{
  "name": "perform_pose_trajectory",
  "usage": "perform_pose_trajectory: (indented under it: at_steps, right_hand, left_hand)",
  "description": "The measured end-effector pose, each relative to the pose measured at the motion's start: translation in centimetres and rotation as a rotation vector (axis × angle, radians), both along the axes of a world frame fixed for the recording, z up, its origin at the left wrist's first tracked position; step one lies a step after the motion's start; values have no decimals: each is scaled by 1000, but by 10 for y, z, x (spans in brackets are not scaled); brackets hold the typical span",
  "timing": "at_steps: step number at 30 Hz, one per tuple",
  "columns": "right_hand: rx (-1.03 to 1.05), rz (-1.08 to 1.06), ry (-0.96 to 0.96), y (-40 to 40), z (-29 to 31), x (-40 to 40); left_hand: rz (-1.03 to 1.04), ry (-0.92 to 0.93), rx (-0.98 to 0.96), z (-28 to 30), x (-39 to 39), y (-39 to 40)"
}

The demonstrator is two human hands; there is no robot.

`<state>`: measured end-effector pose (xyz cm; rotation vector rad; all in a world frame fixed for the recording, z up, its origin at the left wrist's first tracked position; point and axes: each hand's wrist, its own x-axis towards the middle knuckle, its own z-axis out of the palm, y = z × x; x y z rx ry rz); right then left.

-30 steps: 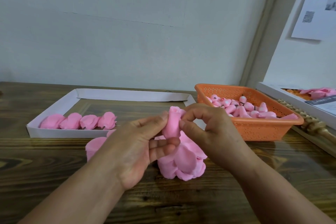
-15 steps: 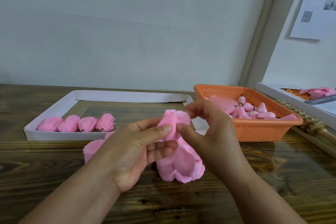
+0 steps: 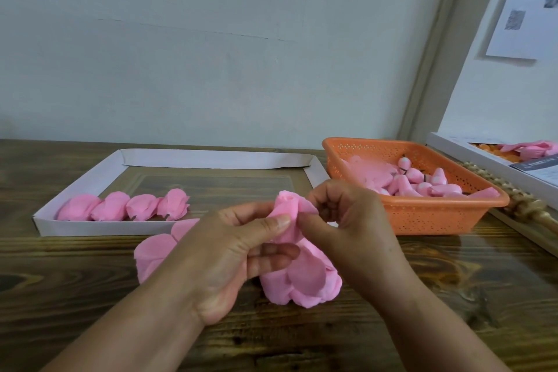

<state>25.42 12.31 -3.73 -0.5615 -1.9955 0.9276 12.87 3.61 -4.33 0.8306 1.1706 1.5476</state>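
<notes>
Over a wooden table [image 3: 437,311], a person's left hand [image 3: 229,251] grips an upright pink fabric rosebud [image 3: 285,205] between thumb and fingers while the right hand [image 3: 347,226], touching its right side, pinches an outer petal [image 3: 307,207], with loose petals [image 3: 305,281] heaped just below.

A tray [image 3: 211,158] lies at the table's [image 3: 453,296] back left, with four flower heads [image 3: 123,205] in a row along its near edge. A basket [image 3: 422,214] of buds [image 3: 422,184] stands right of it. Before the tray lie loose petals [image 3: 305,278], a flower [image 3: 290,208] just above them.
</notes>
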Motion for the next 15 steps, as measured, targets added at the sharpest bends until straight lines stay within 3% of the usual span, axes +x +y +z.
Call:
perform_pose_trajectory:
  at_steps: [9, 15]
  right_hand:
    - [-293, 292, -64, 16, 12, 4]
    - [-218, 403, -307, 33, 30, 1]
  left_hand:
    - [59, 1, -31, 0, -7, 4]
    - [0, 52, -67, 4, -10, 5]
